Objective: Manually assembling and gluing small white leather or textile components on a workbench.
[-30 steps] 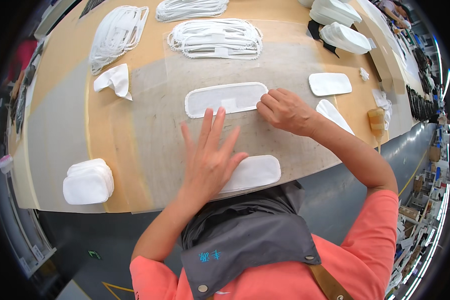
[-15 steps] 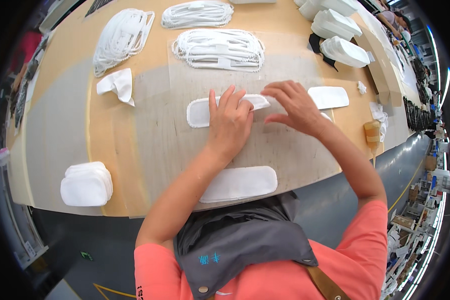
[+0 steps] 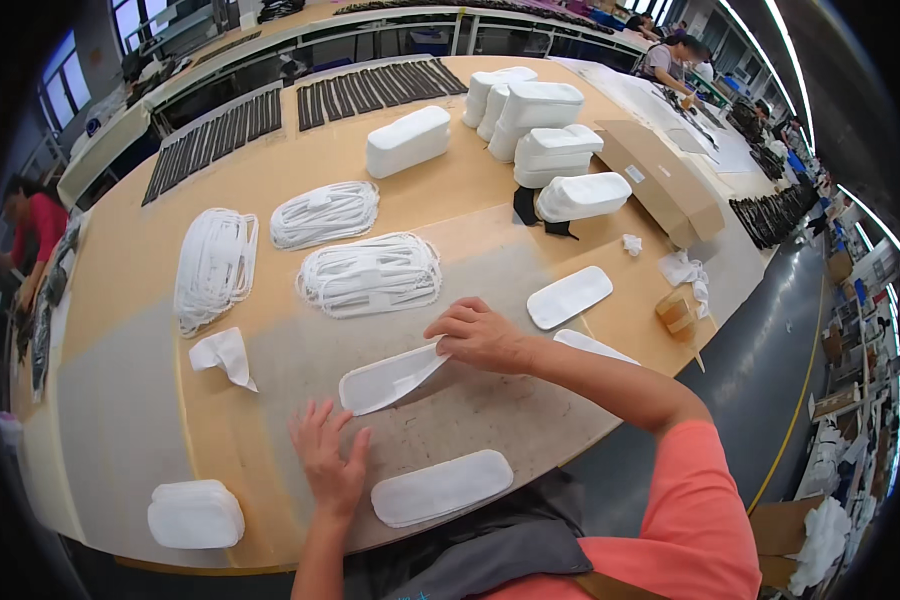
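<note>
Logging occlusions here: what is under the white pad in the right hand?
Where the right hand holds the white pad raised at its right end, shadowed grey table surface shows along the near edge. Anything directly under its left part is covered.

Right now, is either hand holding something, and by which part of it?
The right hand pinches the white oblong pad by its right end. The left hand, open near the pad's left end, grips nothing.
</note>
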Motion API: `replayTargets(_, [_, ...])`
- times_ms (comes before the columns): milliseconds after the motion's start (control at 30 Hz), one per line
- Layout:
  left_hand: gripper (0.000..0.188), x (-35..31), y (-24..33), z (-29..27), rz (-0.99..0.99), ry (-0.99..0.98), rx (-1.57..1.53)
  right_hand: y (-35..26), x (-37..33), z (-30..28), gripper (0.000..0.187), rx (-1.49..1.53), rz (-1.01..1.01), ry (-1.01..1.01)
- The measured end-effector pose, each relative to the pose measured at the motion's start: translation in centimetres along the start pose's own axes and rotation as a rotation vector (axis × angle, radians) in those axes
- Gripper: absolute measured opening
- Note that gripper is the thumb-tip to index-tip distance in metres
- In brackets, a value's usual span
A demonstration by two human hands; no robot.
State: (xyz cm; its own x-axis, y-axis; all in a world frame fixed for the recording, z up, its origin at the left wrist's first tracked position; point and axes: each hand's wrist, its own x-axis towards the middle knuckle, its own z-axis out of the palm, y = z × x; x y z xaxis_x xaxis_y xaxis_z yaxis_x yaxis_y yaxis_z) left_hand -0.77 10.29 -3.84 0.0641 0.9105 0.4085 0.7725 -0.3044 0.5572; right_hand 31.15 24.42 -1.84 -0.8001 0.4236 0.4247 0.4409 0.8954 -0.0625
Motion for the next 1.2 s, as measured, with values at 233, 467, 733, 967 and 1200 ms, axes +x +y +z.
replayTargets(233, [0.035, -1.4, -0.9, -0.6, -0.120, 0.128, -0.111, 0.1, 5.3, -2.9, 0.002, -0.220, -0.143, -0.018])
replayTargets(467, [0.030, -1.3, -1.8, -0.2, -0.139, 0.199, -0.171, -5.6, 14.0, -8.3, 0.010, -0.482, -0.532, -0.303])
replayTargets(733, [0.027, -1.7, -2.1, -0.2, -0.174, 0.279, -0.245, -7.7, 16.7, -9.3, 0.015, -0.660, -0.640, -0.325])
replayTargets(967, [0.027, -1.1, -1.8, 0.2, -0.130, 0.266, -0.162, -6.0, 21.0, -14.3, 0.020, -0.707, -0.526, 0.013])
replayTargets(1200, [0.046, -1.3, -0.7, -2.1, -0.563, 0.133, -1.063, -8.4, 19.2, -15.7, 0.020, -0.531, -0.536, 0.203])
